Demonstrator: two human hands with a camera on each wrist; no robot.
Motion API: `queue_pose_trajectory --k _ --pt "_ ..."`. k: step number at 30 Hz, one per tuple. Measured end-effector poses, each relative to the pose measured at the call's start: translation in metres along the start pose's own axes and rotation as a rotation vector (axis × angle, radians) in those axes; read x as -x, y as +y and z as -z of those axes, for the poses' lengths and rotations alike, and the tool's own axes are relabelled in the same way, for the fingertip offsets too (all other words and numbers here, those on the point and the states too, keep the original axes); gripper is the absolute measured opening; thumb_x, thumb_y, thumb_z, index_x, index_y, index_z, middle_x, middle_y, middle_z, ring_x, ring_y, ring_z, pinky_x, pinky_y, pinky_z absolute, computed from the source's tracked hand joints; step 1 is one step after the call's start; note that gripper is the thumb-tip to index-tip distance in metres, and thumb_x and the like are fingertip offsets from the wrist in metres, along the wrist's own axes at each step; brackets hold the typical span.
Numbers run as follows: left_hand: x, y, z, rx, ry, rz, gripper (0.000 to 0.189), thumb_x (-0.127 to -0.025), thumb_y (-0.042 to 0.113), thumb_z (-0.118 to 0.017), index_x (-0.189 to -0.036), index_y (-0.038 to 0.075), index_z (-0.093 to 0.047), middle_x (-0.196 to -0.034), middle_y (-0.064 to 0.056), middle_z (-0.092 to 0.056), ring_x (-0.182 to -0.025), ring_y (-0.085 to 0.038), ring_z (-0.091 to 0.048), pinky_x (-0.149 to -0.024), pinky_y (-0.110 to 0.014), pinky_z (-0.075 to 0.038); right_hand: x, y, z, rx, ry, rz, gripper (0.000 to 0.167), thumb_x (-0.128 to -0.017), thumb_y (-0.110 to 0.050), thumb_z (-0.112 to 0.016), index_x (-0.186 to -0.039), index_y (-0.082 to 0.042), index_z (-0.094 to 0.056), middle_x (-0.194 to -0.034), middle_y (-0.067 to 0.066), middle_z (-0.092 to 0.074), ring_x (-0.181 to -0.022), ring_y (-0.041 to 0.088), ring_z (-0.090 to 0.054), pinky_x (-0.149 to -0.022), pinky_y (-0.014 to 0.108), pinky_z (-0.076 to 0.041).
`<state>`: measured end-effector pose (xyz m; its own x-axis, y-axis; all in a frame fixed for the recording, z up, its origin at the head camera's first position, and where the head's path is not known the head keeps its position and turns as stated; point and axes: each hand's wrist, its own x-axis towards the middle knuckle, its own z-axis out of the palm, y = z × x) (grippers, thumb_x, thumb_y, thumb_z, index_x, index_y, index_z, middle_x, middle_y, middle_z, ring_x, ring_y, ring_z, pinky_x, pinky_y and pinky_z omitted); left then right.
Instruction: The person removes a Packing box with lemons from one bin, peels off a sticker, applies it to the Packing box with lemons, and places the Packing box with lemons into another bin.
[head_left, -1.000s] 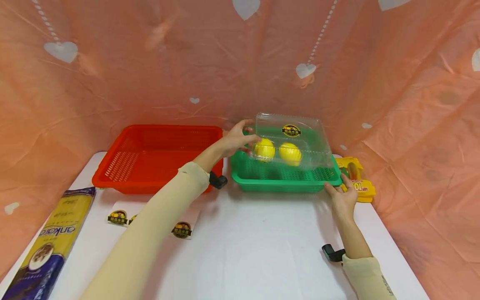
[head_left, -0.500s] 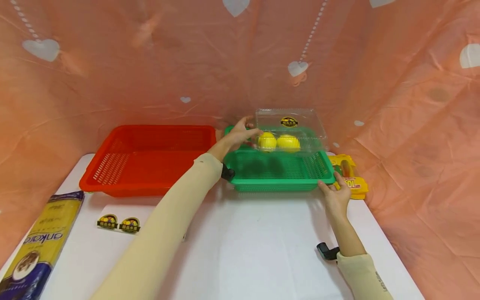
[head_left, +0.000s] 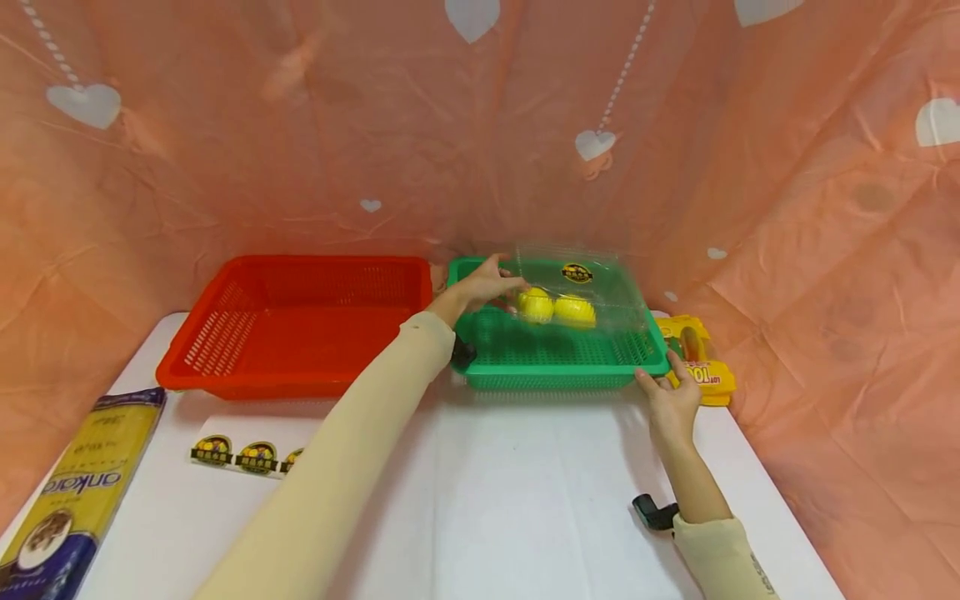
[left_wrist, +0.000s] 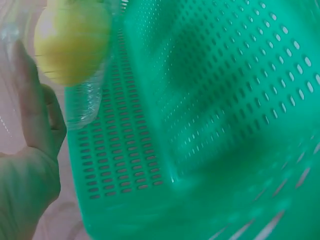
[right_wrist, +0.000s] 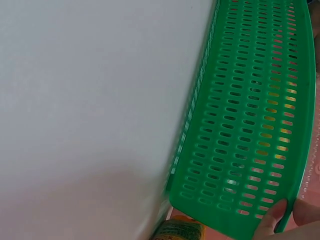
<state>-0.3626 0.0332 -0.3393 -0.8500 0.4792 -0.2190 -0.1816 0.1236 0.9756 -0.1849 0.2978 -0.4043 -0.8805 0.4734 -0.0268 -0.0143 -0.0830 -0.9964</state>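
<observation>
A clear plastic clamshell box (head_left: 607, 292) with a round label on its lid holds two yellow lemons (head_left: 574, 311). My left hand (head_left: 483, 287) grips the box by its left end, over the green basket (head_left: 555, 372). In the left wrist view, one lemon (left_wrist: 72, 42) shows through the plastic beside my fingers, with the perforated basket wall below. Whether the box touches the basket floor I cannot tell. At the basket's front right corner, my right hand (head_left: 672, 404) pinches the rim; thumb and fingers meet on its edge in the right wrist view.
A red basket (head_left: 330, 333) stands left of the green one. A yellow packet (head_left: 701, 367) lies beyond my right hand. A sheet of round stickers (head_left: 257, 454) and a gold-and-blue ankara bag (head_left: 82, 492) lie on the white table (head_left: 510, 492). A peach curtain hangs behind.
The box rose and moved back, then came down toward the green basket with my left hand. My right hand has stayed on the basket's rim.
</observation>
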Motion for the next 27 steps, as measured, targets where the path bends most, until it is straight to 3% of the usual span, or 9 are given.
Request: queue_pose_trajectory --k 4,10,16,22,27 --pt "-0.002 -0.007 -0.004 -0.02 -0.023 0.035 0.082 -0.099 0.01 -0.06 -0.157 0.014 -0.003 -0.152 -0.021 -0.031 -0.074 -0.02 -0.058 -0.068 -0.035 -0.059 0.002 0.001 0.004 -0.002 0.009 -0.002 0.071 -0.094 0.012 -0.057 -0.156 0.001 -0.023 -0.151 0.025 -0.035 -0.083 -0.004 -0.061 -0.078 0.011 -0.051" --pt "-0.003 -0.011 -0.003 -0.049 -0.069 0.101 0.079 -0.099 0.01 -0.06 -0.155 0.014 -0.004 -0.142 -0.026 -0.046 -0.056 -0.017 -0.058 -0.072 -0.037 -0.06 0.003 0.001 0.005 -0.015 0.014 -0.006 0.071 -0.094 0.013 -0.056 -0.156 0.001 -0.023 -0.15 0.027 -0.036 -0.081 -0.007 -0.061 -0.078 0.01 -0.051" --pt "-0.005 -0.015 0.001 -0.044 -0.085 0.16 0.084 -0.098 0.01 -0.063 -0.154 0.015 -0.001 -0.146 -0.026 -0.032 -0.068 -0.023 -0.064 -0.079 -0.04 -0.059 0.003 0.001 0.002 -0.034 0.017 0.0 0.07 -0.094 0.014 -0.055 -0.156 0.002 -0.023 -0.145 0.026 -0.038 -0.077 -0.007 -0.06 -0.077 0.011 -0.052" --pt "-0.007 -0.019 0.002 -0.057 -0.107 0.177 0.083 -0.097 0.007 -0.062 -0.153 0.015 -0.001 -0.153 -0.026 -0.022 -0.075 -0.026 -0.06 -0.067 -0.034 -0.059 0.002 0.001 0.002 -0.043 0.024 0.008 0.07 -0.093 0.015 -0.054 -0.155 0.002 -0.024 -0.143 0.025 -0.04 -0.079 -0.007 -0.06 -0.077 0.011 -0.052" --pt "-0.007 -0.022 0.0 -0.062 -0.102 0.211 0.082 -0.097 0.007 -0.064 -0.153 0.015 -0.004 -0.156 -0.025 -0.021 -0.1 -0.035 -0.061 -0.077 -0.04 -0.059 0.002 0.002 0.005 -0.017 0.024 0.002 0.07 -0.094 0.013 -0.056 -0.155 0.001 -0.025 -0.145 0.025 -0.04 -0.08 -0.006 -0.06 -0.078 0.01 -0.051"
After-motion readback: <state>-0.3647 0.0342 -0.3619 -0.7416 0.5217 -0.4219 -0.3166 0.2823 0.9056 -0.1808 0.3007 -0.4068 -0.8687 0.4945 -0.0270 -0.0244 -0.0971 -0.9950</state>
